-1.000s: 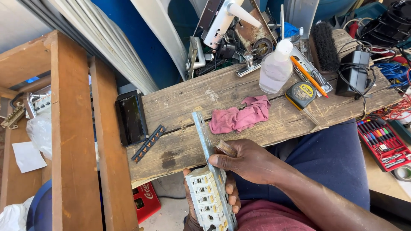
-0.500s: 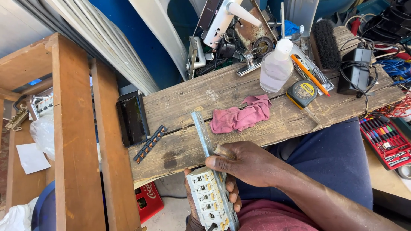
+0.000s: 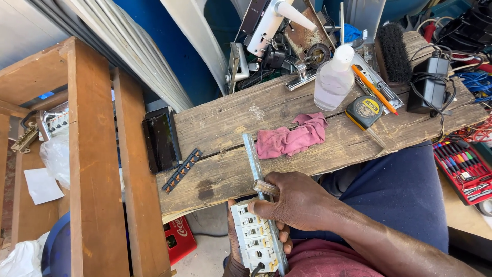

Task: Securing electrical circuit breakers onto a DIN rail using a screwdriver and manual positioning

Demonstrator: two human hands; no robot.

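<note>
My left hand point(image 3: 237, 259) cups a row of white circuit breakers point(image 3: 252, 236) from below, at the near edge of the wooden plank point(image 3: 246, 169). The breakers sit on a grey metal rail point(image 3: 253, 159) that sticks out over the plank. My right hand point(image 3: 297, 201) lies over the rail and pinches a small brass-coloured piece point(image 3: 265, 188) against it, just above the breakers. A pink rag point(image 3: 292, 137) lies a little beyond the rail's far end.
On the plank lie a black phone point(image 3: 161, 139), a dark terminal strip point(image 3: 183, 170), a clear plastic bottle point(image 3: 333, 78), a yellow tape measure point(image 3: 365, 111), an orange pencil point(image 3: 373, 89), a black brush point(image 3: 393, 49) and a black adapter point(image 3: 429, 83). A wooden frame point(image 3: 92, 164) stands left; a screwdriver-bit case point(image 3: 461, 166) lies right.
My right hand has slid slightly down and left along the rail, toward the breakers. The left hand and the breakers stay where they were.
</note>
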